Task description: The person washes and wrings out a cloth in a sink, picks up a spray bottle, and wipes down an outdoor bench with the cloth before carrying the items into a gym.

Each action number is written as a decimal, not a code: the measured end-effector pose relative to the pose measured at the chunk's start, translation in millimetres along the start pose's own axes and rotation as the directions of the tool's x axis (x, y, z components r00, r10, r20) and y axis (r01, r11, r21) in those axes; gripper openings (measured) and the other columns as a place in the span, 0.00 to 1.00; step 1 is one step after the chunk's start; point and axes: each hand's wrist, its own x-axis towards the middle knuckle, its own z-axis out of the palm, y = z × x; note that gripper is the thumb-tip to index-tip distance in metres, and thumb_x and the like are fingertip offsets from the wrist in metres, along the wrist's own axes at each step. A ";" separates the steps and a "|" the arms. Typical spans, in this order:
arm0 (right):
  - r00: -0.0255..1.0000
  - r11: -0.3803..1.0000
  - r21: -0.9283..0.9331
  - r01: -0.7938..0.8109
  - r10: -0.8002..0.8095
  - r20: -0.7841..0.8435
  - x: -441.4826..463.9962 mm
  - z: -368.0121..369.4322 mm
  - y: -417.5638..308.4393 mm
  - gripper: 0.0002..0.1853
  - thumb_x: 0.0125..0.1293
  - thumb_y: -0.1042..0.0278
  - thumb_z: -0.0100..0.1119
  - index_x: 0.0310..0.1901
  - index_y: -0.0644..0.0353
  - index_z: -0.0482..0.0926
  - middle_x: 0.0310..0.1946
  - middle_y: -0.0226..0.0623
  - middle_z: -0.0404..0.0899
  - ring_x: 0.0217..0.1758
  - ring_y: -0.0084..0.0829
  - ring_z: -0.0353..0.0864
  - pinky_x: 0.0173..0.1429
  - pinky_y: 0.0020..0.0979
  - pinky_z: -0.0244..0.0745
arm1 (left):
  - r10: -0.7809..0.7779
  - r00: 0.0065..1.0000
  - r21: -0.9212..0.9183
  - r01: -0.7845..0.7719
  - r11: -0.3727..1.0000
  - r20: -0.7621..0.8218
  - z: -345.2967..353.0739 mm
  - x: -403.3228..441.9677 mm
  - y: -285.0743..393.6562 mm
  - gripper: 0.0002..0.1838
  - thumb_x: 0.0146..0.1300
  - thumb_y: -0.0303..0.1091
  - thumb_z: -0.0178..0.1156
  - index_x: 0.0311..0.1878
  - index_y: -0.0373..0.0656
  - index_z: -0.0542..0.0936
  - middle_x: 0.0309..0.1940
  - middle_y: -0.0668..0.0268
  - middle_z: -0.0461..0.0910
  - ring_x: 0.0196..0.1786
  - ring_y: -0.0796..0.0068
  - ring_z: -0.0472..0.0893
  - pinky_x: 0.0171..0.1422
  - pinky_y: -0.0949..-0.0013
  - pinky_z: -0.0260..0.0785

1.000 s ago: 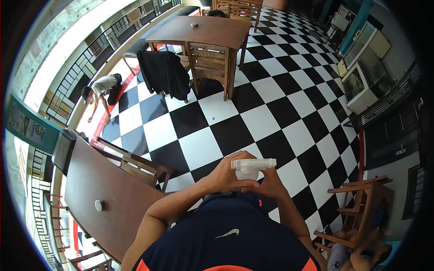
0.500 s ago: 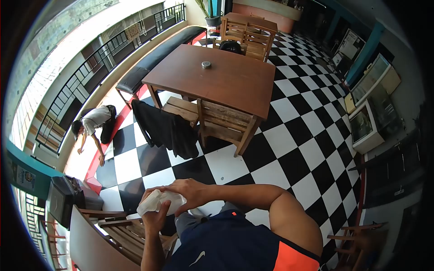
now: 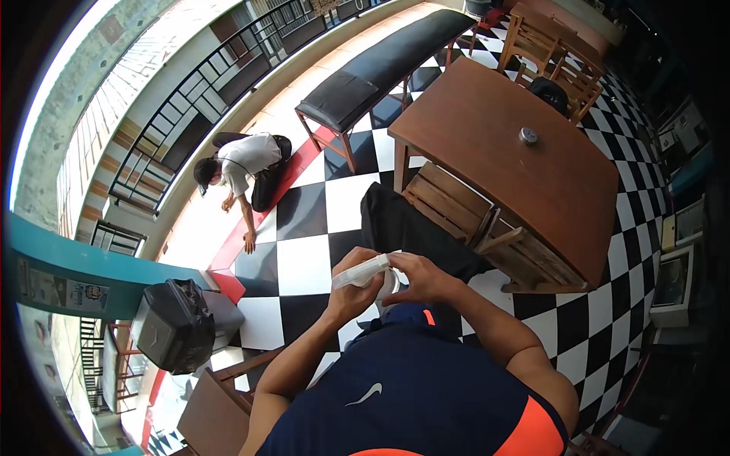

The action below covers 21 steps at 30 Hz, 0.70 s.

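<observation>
A translucent white spray bottle (image 3: 365,273) is held in front of the dark blue shirt, its pale spray head pointing left. My left hand (image 3: 351,292) is wrapped round it from the left side. From the right, my right hand (image 3: 418,278) grips the bottle, with its fingers curled near the spray head. Beyond both hands a black cloth (image 3: 407,232) hangs over a chair at the table. The lower part of the bottle is mostly hidden by the fingers.
A brown table (image 3: 494,144) bears a small round tin (image 3: 528,136). Behind it runs a black padded bench (image 3: 380,68). A person (image 3: 251,163) in a white shirt crouches by the low wall. A grey bin (image 3: 179,323) stands left, near a second table (image 3: 213,414).
The view has turned left, so the table, bench and crouching person appear farther right. The bottle has swung from its earlier positions and stays in both hands.
</observation>
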 end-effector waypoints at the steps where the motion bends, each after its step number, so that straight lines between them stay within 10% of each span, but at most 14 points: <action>1: 0.998 0.998 -0.032 0.051 -0.053 -0.042 26.9 -11.2 13.1 0.44 0.51 0.49 0.75 0.66 0.62 0.68 0.56 0.47 0.77 0.56 0.44 0.78 0.61 0.39 0.73 | 0.049 0.999 0.026 -0.049 0.998 -0.004 -11.4 26.6 -18.6 0.10 0.52 0.24 0.62 0.39 0.35 0.78 0.35 0.55 0.79 0.38 0.59 0.81 0.45 0.64 0.73; 8: 0.856 0.844 0.286 -0.454 0.502 -0.123 261.3 -53.7 183.8 0.24 0.62 0.53 0.65 0.53 0.63 0.78 0.47 0.46 0.83 0.48 0.42 0.83 0.52 0.37 0.77 | 0.062 0.993 0.230 -0.083 0.970 0.100 -120.4 207.3 -175.9 0.12 0.45 0.23 0.66 0.36 0.38 0.78 0.37 0.56 0.81 0.44 0.57 0.83 0.50 0.63 0.75; 14: 0.770 0.812 0.144 -0.566 0.582 -0.261 485.8 -24.2 353.3 0.22 0.61 0.54 0.63 0.50 0.63 0.78 0.46 0.48 0.83 0.51 0.47 0.82 0.55 0.42 0.76 | -0.327 0.943 0.377 0.327 0.867 -0.068 -254.9 242.8 -310.8 0.11 0.48 0.21 0.60 0.38 0.36 0.78 0.32 0.56 0.79 0.35 0.59 0.81 0.42 0.63 0.73; 21: 0.667 0.679 -0.031 -0.734 0.711 -0.223 658.1 -28.7 494.5 0.25 0.60 0.59 0.64 0.56 0.61 0.70 0.55 0.54 0.71 0.58 0.55 0.75 0.60 0.51 0.73 | -0.423 0.872 0.316 0.485 0.815 -0.248 -323.2 313.5 -432.2 0.08 0.58 0.30 0.59 0.36 0.34 0.76 0.27 0.57 0.76 0.29 0.64 0.77 0.35 0.62 0.70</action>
